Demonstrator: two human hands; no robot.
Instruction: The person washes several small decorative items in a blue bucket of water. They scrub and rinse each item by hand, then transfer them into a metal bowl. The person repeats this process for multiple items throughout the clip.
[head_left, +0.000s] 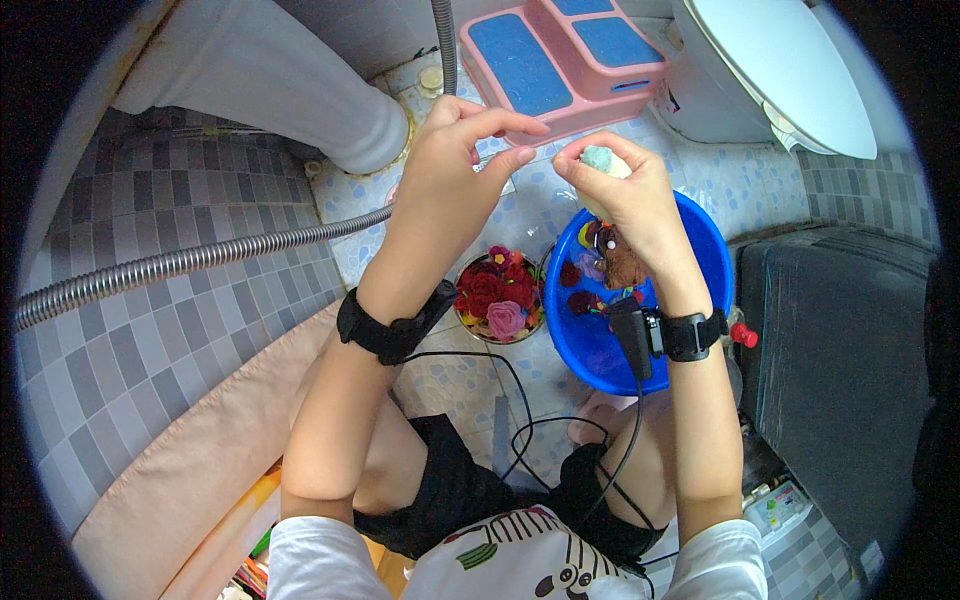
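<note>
My right hand (645,200) is closed around a small whitish thing with a pale teal, fuzzy-looking tip (597,157); its lower part hides behind my fingers, so its kind is unclear. Facing it, my left hand (455,180) is raised with thumb and index finger apart and nothing visible between them. Under my right hand stands a blue basin (575,355) holding dark red flowers, a brown piece and other small colourful items. To its left, a round container of flowers (487,288) is filled with red blooms and a pink rose (506,320).
Beyond my hands is a pink step stool (590,95) with blue tops. A white pedestal (290,85) stands at left, with a metal hose (200,258) crossing below. A white-lidded fixture (790,60) and a dark box (840,370) are at right. Black cables (520,390) hang from my wrist straps.
</note>
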